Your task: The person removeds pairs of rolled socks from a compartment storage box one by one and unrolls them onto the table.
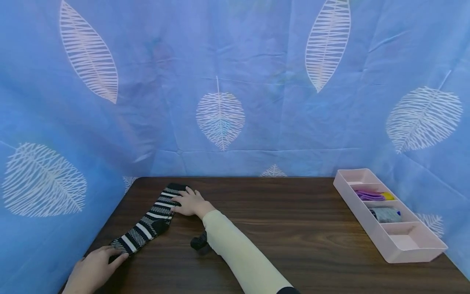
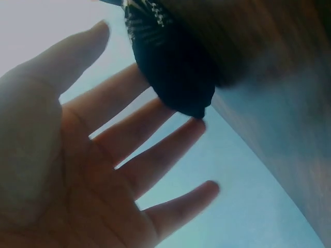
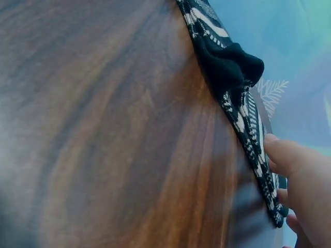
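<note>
Your striped sock [image 1: 147,222] on the tabletop [image 1: 286,228] looks light, soft and floppy, best taken at both ends, where your left hand [image 1: 93,267] and right hand [image 1: 191,203] touch it, fingers extended.

Passable across the table [image 1: 293,212] between the right sleeve [image 1: 240,249] and the pink box [image 1: 361,214]. Obstructed at left by the striped sock [image 1: 147,226], left hand [image 1: 93,267] and right hand [image 1: 189,203]; closed off behind by the blue curtain [image 1: 264,122]. Unblocked from above over the box's near compartment [image 1: 404,241].
</note>
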`<state>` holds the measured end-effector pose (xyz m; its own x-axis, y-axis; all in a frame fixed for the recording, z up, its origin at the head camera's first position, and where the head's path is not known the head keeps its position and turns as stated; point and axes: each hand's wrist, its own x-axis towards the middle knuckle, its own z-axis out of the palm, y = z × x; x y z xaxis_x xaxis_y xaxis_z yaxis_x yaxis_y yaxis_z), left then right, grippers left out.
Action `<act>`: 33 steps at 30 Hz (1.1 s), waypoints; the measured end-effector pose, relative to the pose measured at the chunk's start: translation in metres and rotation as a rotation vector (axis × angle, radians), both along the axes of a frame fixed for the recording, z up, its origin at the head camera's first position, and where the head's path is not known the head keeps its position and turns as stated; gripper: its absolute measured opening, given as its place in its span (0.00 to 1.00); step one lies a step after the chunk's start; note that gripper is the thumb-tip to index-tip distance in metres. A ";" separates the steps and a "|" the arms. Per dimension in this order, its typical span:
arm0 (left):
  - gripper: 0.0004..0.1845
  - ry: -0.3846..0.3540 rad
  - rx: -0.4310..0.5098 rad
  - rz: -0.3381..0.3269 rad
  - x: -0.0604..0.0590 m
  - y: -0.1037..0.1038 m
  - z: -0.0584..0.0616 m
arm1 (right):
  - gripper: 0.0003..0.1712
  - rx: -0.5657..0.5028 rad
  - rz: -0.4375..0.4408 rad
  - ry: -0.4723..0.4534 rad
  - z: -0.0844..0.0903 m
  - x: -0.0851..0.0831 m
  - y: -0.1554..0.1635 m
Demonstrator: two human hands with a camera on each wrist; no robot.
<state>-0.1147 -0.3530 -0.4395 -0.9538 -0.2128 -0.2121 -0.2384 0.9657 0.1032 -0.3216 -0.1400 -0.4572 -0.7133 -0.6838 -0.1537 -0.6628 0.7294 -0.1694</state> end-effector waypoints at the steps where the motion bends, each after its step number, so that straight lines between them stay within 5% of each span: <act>1: 0.35 -0.016 0.007 -0.001 0.001 -0.001 0.000 | 0.29 0.004 -0.004 -0.007 0.000 -0.001 -0.001; 7: 0.37 -0.029 0.051 -0.008 0.000 -0.003 -0.002 | 0.29 -0.003 -0.014 -0.044 0.001 -0.007 -0.004; 19: 0.36 0.093 0.117 -0.008 0.003 -0.019 -0.004 | 0.33 -0.042 -0.018 -0.061 -0.005 -0.017 -0.013; 33: 0.49 -0.062 0.128 0.034 0.003 -0.022 -0.004 | 0.33 -0.040 -0.074 -0.114 -0.006 -0.031 -0.018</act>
